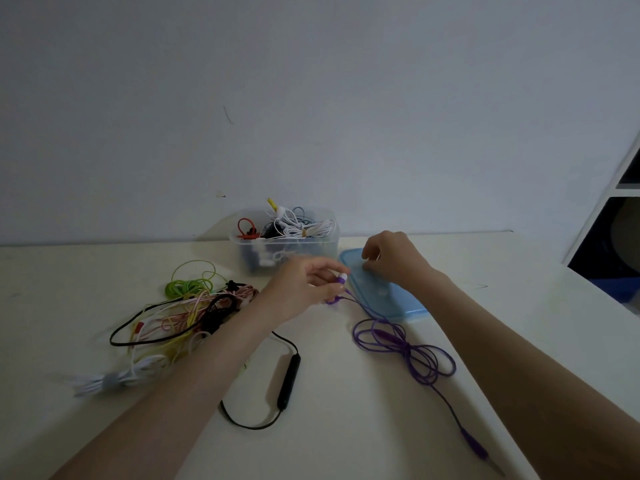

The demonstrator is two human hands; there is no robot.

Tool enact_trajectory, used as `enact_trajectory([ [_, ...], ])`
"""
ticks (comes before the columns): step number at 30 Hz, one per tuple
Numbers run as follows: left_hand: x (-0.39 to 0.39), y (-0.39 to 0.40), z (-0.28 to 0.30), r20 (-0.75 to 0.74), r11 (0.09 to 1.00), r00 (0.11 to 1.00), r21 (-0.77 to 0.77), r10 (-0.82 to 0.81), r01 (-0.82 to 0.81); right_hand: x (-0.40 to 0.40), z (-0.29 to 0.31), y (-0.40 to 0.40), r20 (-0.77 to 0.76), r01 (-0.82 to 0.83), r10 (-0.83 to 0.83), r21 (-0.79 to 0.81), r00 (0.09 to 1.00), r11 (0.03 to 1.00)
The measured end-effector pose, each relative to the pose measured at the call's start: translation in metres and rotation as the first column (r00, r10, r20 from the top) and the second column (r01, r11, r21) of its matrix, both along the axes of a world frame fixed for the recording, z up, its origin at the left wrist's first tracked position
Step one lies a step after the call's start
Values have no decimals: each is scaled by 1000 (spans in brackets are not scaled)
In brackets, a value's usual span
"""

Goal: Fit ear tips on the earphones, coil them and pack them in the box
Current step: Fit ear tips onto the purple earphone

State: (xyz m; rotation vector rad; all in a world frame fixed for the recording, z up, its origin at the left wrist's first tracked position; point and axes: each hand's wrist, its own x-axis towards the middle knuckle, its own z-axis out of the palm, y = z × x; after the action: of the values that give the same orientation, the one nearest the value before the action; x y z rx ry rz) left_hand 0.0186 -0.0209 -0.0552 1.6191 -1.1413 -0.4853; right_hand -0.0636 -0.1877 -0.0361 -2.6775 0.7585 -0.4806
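My left hand (304, 282) pinches a purple earbud (342, 279) with a white end. Its purple cable (401, 348) trails down the table in loose loops to a plug (475, 446) near the front. My right hand (393, 259) hovers over a blue lid (391, 303) with its thumb and fingertips curled down onto it. Small pale ear tips (382, 291) lie on the lid. Whether those fingers pinch one is hidden. A clear plastic box (325, 249) at the back holds several coiled earphones.
A tangle of pink, yellow, black and white earphones (183, 320) lies at the left under my left forearm, with a green coil (185, 286) behind it and a tied white bundle (110, 380) in front. A black neckband cable (290, 379) lies in the middle. A shelf unit (620, 216) stands at the right.
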Motion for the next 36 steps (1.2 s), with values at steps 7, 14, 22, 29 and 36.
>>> enact_trajectory([
  [7,3,-1,-3,31,1000,999,23,-21,21,6,-11,-1,56,44,-43,-21,997,999],
  [14,2,-2,-7,296,991,955,119,18,-56,-18,4,15,295,-39,-6,147,956,988],
  [22,2,0,-6,327,984,944,179,-51,-9,-35,-6,52,502,-371,-112,755,858,541],
  [29,6,0,-7,238,976,970,217,-49,-4,-39,-9,53,524,-372,-191,775,830,512],
  [36,6,0,-6,237,990,969,101,67,-93,-40,-9,55,513,-380,-251,819,821,431],
])
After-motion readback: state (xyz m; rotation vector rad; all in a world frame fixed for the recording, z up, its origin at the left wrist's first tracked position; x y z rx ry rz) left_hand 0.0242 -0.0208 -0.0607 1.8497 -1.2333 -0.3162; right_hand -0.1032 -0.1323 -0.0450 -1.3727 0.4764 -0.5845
